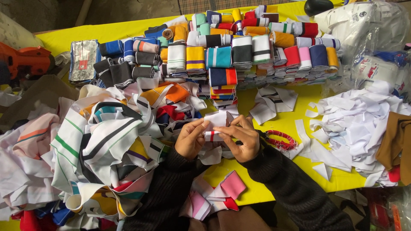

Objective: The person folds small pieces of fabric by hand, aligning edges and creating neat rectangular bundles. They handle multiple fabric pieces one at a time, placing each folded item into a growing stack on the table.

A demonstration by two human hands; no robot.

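Folding is in hand: left hand [189, 139] and right hand [240, 137] pinch a white striped knit strip [215, 126] at mid-surface. Judging so, rolling tight needs steady, even edges before joining far rolls [239, 47].

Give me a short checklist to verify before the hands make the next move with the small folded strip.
1. Left hand touches the folded strip: ok.
2. Right hand touches the same strip: ok.
3. Strip's fold is even: cannot tell, fingers cover it.
4. Rows of rolled strips sit in order on the yellow table: ok.
5. Loose pile of striped fabric stays off the hands: not ok, it lies against the left hand.
6. Red scissors lie apart from the right hand: ok.
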